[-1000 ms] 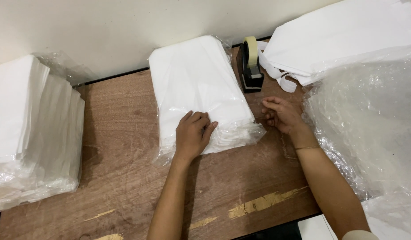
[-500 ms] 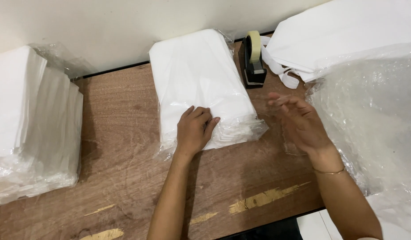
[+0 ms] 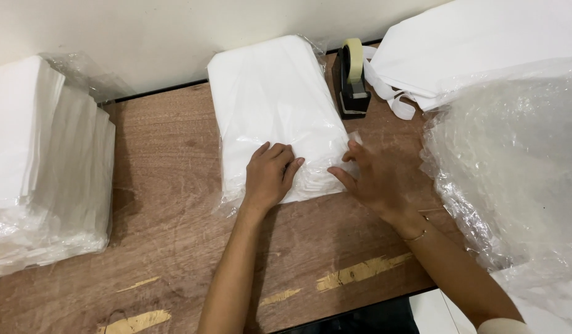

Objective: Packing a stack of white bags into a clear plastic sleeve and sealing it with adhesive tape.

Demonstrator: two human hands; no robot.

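Both hands rest on the near end of a plastic-wrapped white stack (image 3: pixel 277 111) lying mid-counter (image 3: pixel 168 247). Left hand (image 3: pixel 268 176) lies flat, fingers loosely curled over the edge; right hand (image 3: pixel 372 179) is open, blurred, touching the corner. Crinkled clear film hides the stack's edges. A black tape dispenser (image 3: pixel 351 80) stands just beside it.

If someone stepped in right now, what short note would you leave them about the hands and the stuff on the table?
Left hand: flat on the near end of the wrapped white pack, pressing it down.
Right hand: open, fingertips at the pack's near right corner, holding nothing.
Tape dispenser: upright just beyond that corner, untouched.
Done: pack sits in its clear wrap.
Left: no tape shows on the near end.
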